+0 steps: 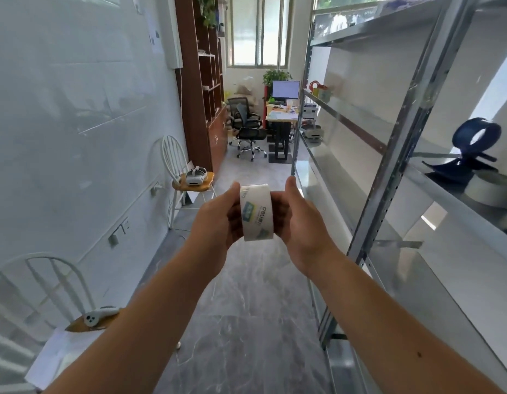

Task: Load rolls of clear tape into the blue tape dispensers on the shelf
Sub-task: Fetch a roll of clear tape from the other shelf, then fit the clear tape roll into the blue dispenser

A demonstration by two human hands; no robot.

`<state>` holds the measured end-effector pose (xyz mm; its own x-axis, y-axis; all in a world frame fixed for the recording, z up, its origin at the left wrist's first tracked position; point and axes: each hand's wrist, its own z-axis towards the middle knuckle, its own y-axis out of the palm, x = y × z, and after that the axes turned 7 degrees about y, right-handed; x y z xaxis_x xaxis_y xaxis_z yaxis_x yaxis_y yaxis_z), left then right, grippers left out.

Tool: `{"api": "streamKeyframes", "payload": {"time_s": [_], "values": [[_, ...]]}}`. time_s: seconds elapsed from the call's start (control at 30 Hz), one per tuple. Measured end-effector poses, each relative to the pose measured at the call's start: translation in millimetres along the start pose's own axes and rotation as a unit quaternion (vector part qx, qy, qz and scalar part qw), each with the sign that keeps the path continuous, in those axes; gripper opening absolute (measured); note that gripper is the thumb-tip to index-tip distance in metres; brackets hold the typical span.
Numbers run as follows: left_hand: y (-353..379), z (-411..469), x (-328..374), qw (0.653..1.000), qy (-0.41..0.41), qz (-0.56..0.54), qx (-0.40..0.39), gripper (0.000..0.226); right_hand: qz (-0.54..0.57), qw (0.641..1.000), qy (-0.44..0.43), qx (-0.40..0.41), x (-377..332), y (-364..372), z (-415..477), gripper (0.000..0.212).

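Note:
A roll of clear tape (256, 212) with a printed label hangs edge-on in front of me, above the floor of the aisle. My left hand (215, 220) presses against its left face and my right hand (300, 223) against its right face, thumbs up at the top. A blue tape dispenser (471, 149) stands on the metal shelf (434, 183) at the right, well to the right of the roll. Beside it at the frame's right edge lies a pale ring that looks like another tape roll (491, 191), partly cut off.
The grey metal shelving upright (388, 177) runs diagonally just right of my right hand. White chairs stand at the left wall: one (189, 177) carries a headset, a nearer one (84, 319) a controller. A desk with monitor (285, 89) and an office chair lie far down the aisle.

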<state>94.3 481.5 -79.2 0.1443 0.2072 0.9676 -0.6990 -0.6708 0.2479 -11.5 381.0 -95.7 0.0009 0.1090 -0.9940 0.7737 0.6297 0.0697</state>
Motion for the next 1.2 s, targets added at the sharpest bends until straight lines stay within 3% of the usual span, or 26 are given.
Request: {"api": "streamKeyframes", "payload": {"time_s": [0.23, 0.6, 0.73, 0.87, 1.07, 1.2], "values": [[7.9, 136.9, -15.9, 0.999, 0.002, -0.026, -0.023, 0.031, 0.002, 0.999, -0.030, 0.044, -3.7, 8.8, 125.6, 0.066], [60.0, 335.6, -25.3, 0.985, -0.023, -0.020, -0.170, 0.040, 0.006, 0.985, -0.055, 0.165, -40.6, -25.9, 278.1, 0.058], [113.4, 364.3, -34.2, 0.970, -0.049, -0.035, -0.237, 0.037, 0.014, 0.965, -0.078, 0.249, -53.9, -61.4, 289.7, 0.057], [179.0, 373.0, -43.3, 0.945, -0.060, -0.049, -0.317, 0.037, 0.024, 0.938, -0.109, 0.329, -64.6, -109.7, 280.5, 0.032], [263.8, 360.9, -55.1, 0.903, -0.009, -0.068, -0.424, 0.042, 0.012, 0.896, -0.148, 0.418, -85.0, -169.4, 255.7, 0.020], [312.8, 350.5, -54.5, 0.893, -0.009, -0.063, -0.446, 0.038, 0.025, 0.865, -0.159, 0.476, -95.2, -201.3, 247.7, 0.016]]}}
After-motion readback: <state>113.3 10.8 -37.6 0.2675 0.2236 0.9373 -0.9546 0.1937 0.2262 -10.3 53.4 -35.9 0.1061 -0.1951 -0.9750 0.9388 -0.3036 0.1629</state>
